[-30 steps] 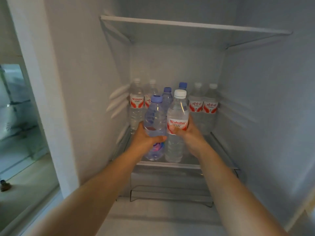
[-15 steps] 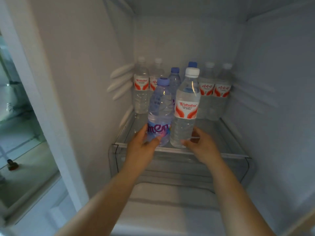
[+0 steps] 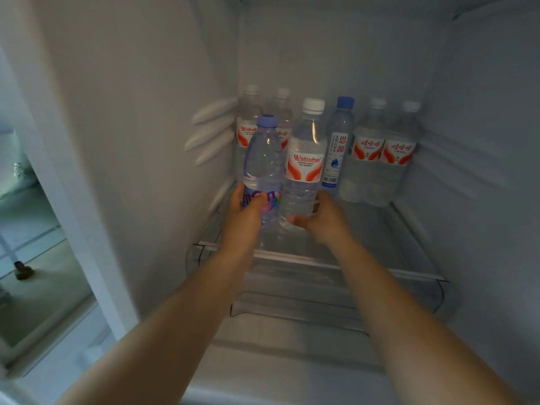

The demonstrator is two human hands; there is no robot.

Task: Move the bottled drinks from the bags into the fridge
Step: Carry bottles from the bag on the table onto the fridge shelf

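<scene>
- Hands reach deep into the fridge, each on one bottle: the left hand [image 3: 244, 213] wraps its thumb and fingers round the lower body of a clear plastic bottle with a purple cap and a bright pink-and-blue label [image 3: 263, 171]; the right hand [image 3: 320, 216] cups the base of a clear plastic bottle with a white cap and a red-and-white Wahaha label [image 3: 304, 168], thumb across the front.
- Both are held low, which I judge lets the person slide them upright along the shelf without tipping them.
- They stand touching, side by side, between the front edge and the back row, toward the left side of the shelf, probably to close up against those already stored.
- Along the back edge stands a row: two white-capped red-labelled bottles [image 3: 248, 133] at the left corner, a slim blue-capped bottle with a white label [image 3: 339, 141] in the middle, and two more white-capped red-labelled bottles [image 3: 382, 150] toward the right corner.
- Carrying them all is a clear glass fridge shelf [image 3: 365, 229]; its right front part is bare. A clear drawer [image 3: 321, 302] sits below.
- White fridge walls [image 3: 146, 141] close in both sides; no bags are in view.
</scene>
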